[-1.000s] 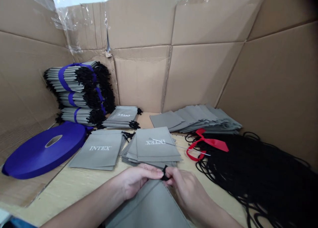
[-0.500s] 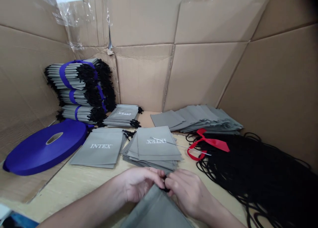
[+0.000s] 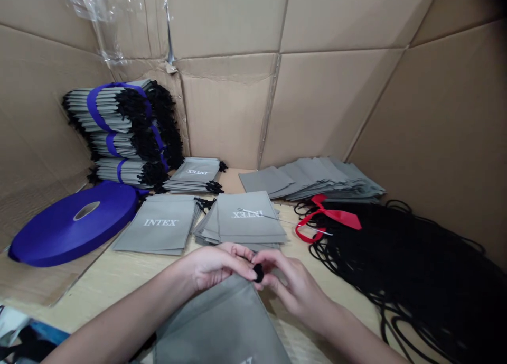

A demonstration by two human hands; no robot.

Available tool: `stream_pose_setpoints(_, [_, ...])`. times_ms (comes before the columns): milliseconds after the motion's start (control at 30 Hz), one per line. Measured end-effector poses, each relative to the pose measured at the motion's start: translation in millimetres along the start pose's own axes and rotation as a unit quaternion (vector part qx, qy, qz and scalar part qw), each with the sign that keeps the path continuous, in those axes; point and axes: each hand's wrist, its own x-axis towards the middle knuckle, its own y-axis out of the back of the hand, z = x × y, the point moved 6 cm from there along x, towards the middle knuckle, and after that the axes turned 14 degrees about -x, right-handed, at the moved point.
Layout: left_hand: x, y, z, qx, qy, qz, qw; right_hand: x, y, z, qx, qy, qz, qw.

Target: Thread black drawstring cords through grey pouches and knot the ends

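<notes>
A grey drawstring pouch (image 3: 222, 322) hangs toward me below my hands, part of its white print showing at the lower edge. My left hand (image 3: 217, 266) pinches the pouch's top corner between thumb and fingers. At that corner a small bunch of black cord (image 3: 258, 272) sticks out, and my right hand (image 3: 283, 282) grips it between thumb and forefinger. Just beyond the hands lies a stack of grey pouches (image 3: 245, 200), with a thin metal needle (image 3: 285, 220) resting across it. To its left is another stack of INTEX pouches (image 3: 158, 237) with black cords.
A purple ribbon roll (image 3: 47, 232) lies at left, before strapped pouch bundles (image 3: 119, 108). Another small pouch stack (image 3: 194, 168) sits behind. Grey pouches (image 3: 312, 179) fan out at the back; a black cord heap (image 3: 420, 269) with a red ribbon (image 3: 340, 218) fills the right. Cardboard walls (image 3: 225, 105) enclose the table.
The view has tipped down slightly. The pouch has turned so more of its face shows, and my right fingers have opened out from a curled grip to a fingertip pinch on the cord.
</notes>
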Motion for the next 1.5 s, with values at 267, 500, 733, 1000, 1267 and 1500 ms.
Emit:
stream_pose_setpoints(267, [-2.6, 7.7, 4.0, 0.038, -0.003, 0.060, 0.997, 3.6, -2.9, -1.7, 0.011, -0.021, -0.078, 0.997])
stream_pose_setpoints(500, [-2.9, 9.2, 5.0, 0.056, -0.009, 0.060, 0.997, 2.1, -3.3, -1.4, 0.006, -0.017, -0.061, 0.998])
stream_pose_setpoints(733, [0.3, 3.7, 0.2, 0.021, -0.003, 0.013, 1.000, 1.8, 1.2, -5.6, -0.064, 0.049, -0.037, 0.996])
stream_pose_setpoints(1000, [1.7, -3.0, -7.7, 0.030, 0.043, -0.022, 0.998, -1.1, 0.2, -7.5, -0.184, 0.134, 0.025, 0.973])
stream_pose_setpoints(1267, [-1.9, -0.8, -6.3, 0.051, 0.034, -0.012, 0.998, -3.3, 3.9, -22.1, -0.332, 0.196, 0.096, 0.918])
stream_pose_setpoints(1500, [-2.5, -2.0, -3.6, 0.076, 0.043, -0.013, 0.996, -2.2, 14.5, -22.5, -0.328, 0.166, 0.144, 0.919])
